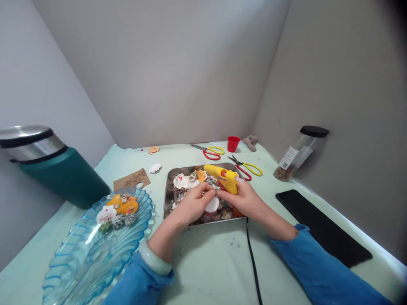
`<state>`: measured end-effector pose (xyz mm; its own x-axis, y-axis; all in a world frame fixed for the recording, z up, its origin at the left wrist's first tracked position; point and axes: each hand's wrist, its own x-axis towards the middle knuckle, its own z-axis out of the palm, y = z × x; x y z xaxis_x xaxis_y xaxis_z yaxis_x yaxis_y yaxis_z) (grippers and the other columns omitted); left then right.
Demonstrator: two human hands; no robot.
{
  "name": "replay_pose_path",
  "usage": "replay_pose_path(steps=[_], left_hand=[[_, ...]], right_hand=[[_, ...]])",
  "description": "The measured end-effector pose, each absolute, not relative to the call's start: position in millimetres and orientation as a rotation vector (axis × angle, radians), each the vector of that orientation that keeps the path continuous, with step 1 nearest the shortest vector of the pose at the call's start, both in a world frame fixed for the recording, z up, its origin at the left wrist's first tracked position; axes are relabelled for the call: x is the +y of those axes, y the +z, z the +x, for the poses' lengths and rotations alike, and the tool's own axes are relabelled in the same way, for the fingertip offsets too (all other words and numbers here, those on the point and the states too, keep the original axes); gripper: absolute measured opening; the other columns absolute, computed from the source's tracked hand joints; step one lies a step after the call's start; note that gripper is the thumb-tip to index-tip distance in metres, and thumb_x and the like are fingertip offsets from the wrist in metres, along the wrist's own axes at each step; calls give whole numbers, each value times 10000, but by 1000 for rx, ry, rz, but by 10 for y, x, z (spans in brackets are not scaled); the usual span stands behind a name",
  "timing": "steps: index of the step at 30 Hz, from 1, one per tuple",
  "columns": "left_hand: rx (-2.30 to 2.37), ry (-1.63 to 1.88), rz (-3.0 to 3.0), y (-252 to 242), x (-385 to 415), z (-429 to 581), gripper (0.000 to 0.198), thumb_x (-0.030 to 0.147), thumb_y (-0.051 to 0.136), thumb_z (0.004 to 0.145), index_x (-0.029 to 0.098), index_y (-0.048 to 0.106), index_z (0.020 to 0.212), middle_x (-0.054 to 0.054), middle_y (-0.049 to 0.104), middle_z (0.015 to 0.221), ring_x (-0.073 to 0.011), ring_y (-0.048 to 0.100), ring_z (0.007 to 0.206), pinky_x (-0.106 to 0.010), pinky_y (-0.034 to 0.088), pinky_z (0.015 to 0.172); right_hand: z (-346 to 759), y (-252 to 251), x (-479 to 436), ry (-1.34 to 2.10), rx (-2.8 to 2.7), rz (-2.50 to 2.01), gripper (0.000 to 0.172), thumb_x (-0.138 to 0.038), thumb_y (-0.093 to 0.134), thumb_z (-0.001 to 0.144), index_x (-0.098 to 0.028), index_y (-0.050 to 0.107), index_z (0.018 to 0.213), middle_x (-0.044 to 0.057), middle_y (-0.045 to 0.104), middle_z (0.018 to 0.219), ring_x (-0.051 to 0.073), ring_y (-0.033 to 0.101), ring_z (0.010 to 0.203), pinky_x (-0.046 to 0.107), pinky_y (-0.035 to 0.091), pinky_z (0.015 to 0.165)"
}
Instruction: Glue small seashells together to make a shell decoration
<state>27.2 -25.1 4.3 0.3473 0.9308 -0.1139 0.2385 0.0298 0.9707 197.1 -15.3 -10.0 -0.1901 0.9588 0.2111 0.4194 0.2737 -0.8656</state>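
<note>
My right hand (249, 199) is wrapped round a yellow hot glue gun (219, 173), with a pale glue stick (239, 180) poking out of its back end. Close by, my left hand (197, 203) has its thumb and fingers pinched together. The thumbs of both hands nearly meet, and whatever lies between the left fingertips is too small to make out. Both hands are above a metal tray (165, 192) filled with shells and small beads. A white scallop shell (212, 205) shows just below the fingertips.
Left stand a blue fluted plate (63, 258) bearing shells and pompoms, a cardboard tag (127, 181) and a teal bottle (70, 173). Behind the tray are two scissors (212, 154) and a red cup (233, 144). Right are a jar (294, 156), a black slab (321, 226) and a black cord (252, 258).
</note>
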Motion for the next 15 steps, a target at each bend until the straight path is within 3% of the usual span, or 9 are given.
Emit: replay_pose_path(steps=[7,15], left_hand=[[1129,738,1493,24,-253,266,213,367,524,781,171,490,856,9,562,642,-106,503,571,-214,428,527],[1154,726,1501,23,-245,261,177,321,501,780,169,499,870,11,562,643,-106,506,564,-216,424,533]], right_hand=[[1983,-129,-135,885,-1776,-1267,302,-414,605,753,-207,618,973,17,669,853,198,613,795,294,489,667],[1970,-92,-151,915,-1749,-1269,296,-398,615,744,-188,620,952,24,666,841,184,602,757,284,485,644]])
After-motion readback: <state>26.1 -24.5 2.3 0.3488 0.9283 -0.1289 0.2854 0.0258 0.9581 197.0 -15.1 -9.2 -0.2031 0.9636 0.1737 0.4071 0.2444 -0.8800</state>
